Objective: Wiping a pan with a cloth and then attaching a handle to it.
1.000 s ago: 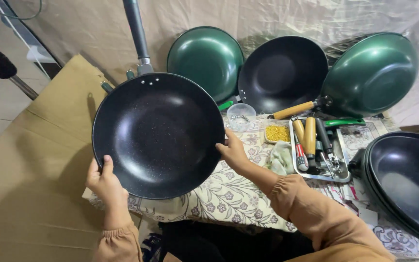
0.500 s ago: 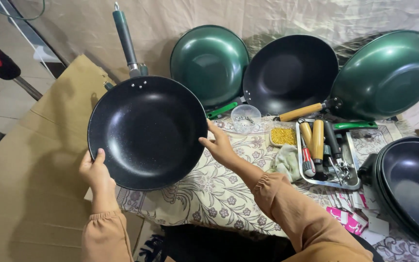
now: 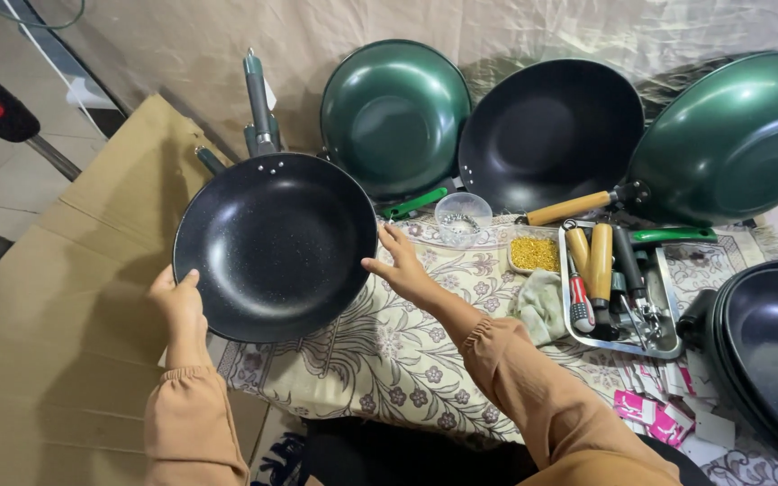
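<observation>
Black wok (image 3: 274, 245) at table's 9 o'clock edge, tilted up—left hand (image 3: 177, 301) gripping its rim at 8, right hand (image 3: 404, 270) w/ fingers spread bracing 3 (handle (image 3: 257, 99) away at 12).

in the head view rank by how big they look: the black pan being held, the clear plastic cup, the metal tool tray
1. black pan, though it is nearest the camera
2. metal tool tray
3. clear plastic cup
</observation>
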